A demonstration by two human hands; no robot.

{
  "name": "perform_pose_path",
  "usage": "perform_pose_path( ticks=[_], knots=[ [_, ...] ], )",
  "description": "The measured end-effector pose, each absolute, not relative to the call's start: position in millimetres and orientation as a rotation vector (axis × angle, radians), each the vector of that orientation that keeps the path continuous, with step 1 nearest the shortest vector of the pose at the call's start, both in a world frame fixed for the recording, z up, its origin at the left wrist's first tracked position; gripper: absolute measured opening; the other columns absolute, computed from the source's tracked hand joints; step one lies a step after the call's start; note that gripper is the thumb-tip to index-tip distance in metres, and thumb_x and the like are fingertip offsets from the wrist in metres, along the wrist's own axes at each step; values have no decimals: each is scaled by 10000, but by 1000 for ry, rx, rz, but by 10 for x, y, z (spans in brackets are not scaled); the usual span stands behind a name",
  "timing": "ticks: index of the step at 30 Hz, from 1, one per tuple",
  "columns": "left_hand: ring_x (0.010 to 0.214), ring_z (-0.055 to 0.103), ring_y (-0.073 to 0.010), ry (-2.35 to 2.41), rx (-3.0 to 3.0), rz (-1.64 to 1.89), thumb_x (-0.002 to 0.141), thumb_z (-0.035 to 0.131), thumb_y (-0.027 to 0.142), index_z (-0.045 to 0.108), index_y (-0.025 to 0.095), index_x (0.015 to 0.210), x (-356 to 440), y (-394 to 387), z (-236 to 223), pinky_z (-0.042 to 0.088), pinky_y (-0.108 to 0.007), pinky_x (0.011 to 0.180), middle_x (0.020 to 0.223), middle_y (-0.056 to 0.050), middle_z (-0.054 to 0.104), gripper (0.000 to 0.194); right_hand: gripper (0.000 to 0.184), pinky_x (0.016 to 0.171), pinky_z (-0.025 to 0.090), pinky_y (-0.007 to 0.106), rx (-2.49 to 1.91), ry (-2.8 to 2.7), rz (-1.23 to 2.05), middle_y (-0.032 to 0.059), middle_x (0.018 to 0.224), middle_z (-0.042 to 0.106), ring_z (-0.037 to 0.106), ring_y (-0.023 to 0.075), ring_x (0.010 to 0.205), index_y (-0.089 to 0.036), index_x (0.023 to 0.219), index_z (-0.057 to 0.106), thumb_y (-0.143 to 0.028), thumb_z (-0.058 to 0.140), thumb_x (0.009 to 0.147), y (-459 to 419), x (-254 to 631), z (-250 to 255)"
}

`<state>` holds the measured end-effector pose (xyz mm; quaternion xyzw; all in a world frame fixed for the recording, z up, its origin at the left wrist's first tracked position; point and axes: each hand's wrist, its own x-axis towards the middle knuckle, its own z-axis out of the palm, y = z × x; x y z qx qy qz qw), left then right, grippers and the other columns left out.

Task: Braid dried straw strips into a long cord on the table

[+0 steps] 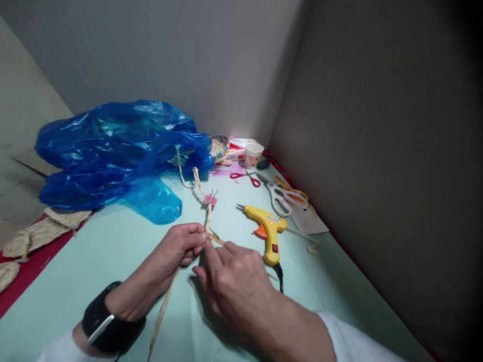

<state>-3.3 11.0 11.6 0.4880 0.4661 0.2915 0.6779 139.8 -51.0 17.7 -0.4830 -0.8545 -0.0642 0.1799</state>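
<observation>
My left hand (180, 247) pinches a plaited straw braid (208, 217) at its near end, fingers closed on it. My right hand (231, 280) meets it from the right, fingertips closed on loose straw strands (218, 239) at the same spot. The braid runs away from me towards a pink binder clip (210, 199) clamped on it, and further to the blue bag. Long loose strands (163, 307) trail back under my left wrist, which wears a black watch (101, 318).
A yellow glue gun (267, 230) lies just right of my hands on the pale green table (105, 251). Further back are white scissors (281, 197), red scissors (245, 177), a paper cup (252, 154), a small woven basket (219, 146) and a crumpled blue plastic bag (116, 151). Woven straw pieces (41, 232) lie left. A wall stands close on the right.
</observation>
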Motion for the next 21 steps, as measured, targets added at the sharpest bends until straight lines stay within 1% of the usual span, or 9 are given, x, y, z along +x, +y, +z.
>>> perform_pose_path(
  ticks=[2, 4, 6, 8, 10, 11, 13, 16, 21],
  knots=[
    [478, 224, -48, 1034, 1112, 648, 772, 598, 278, 461, 161, 650, -47, 121, 132, 118, -231, 447, 568, 73, 365, 217, 241, 582, 386, 293, -1419, -2236, 20, 47, 705, 643, 577, 178, 644, -165, 816, 606, -272, 430, 941, -430, 1511, 287],
    [475, 214, -53, 1036, 1145, 625, 772, 591, 281, 468, 164, 658, -54, 134, 146, 111, -237, 443, 552, 77, 352, 205, 214, 674, 402, 291, -1482, -2067, 182, 60, 820, 667, 604, 182, 767, -164, 894, 617, -257, 430, 940, -336, 1615, 368],
    [469, 209, -56, 1050, 1175, 593, 762, 596, 282, 491, 163, 684, -55, 145, 156, 112, -238, 440, 532, 84, 346, 177, 194, 707, 399, 282, -1509, -1996, 418, 65, 903, 676, 608, 179, 836, -165, 1002, 610, -252, 453, 931, -251, 1679, 387],
    [461, 212, -57, 1066, 1208, 568, 761, 588, 287, 493, 164, 688, -52, 147, 159, 124, -235, 441, 518, 88, 348, 172, 201, 679, 391, 260, -1474, -1982, 718, 40, 865, 686, 610, 157, 796, -182, 986, 607, -295, 446, 944, -188, 1693, 342],
    [456, 231, -60, 1080, 1255, 558, 773, 564, 296, 487, 170, 688, -52, 145, 156, 137, -234, 442, 514, 85, 364, 171, 237, 636, 379, 239, -1390, -1952, 996, 5, 750, 679, 600, 128, 696, -190, 898, 588, -336, 414, 962, -148, 1672, 262],
    [456, 243, -62, 1088, 1287, 558, 781, 551, 300, 483, 173, 686, -53, 144, 152, 145, -233, 443, 516, 83, 374, 173, 241, 621, 373, 232, -1362, -1933, 1071, -4, 716, 671, 589, 120, 665, -189, 864, 575, -339, 413, 962, -135, 1658, 221],
    [461, 262, -69, 1103, 1371, 553, 793, 534, 311, 476, 180, 680, -57, 145, 143, 165, -234, 448, 520, 81, 387, 182, 208, 612, 360, 228, -1373, -1915, 1053, -5, 710, 661, 573, 117, 664, -187, 844, 566, -303, 429, 949, -120, 1634, 158],
    [486, 312, -83, 1132, 1535, 542, 797, 529, 322, 472, 186, 654, -57, 154, 139, 210, -236, 476, 522, 76, 399, 205, 175, 620, 340, 237, -1456, -1960, 847, 15, 768, 659, 552, 130, 720, -184, 862, 605, -257, 458, 919, -114, 1624, 126],
    [568, 469, -138, 1291, 1809, 472, 827, 462, 301, 527, 194, 682, -6, 103, 181, 316, -262, 571, 570, 33, 531, 191, 234, 577, 304, 229, -1489, -1938, 792, -4, 685, 640, 508, 104, 639, -174, 774, 652, -266, 480, 904, -104, 1609, 122]
  ],
)
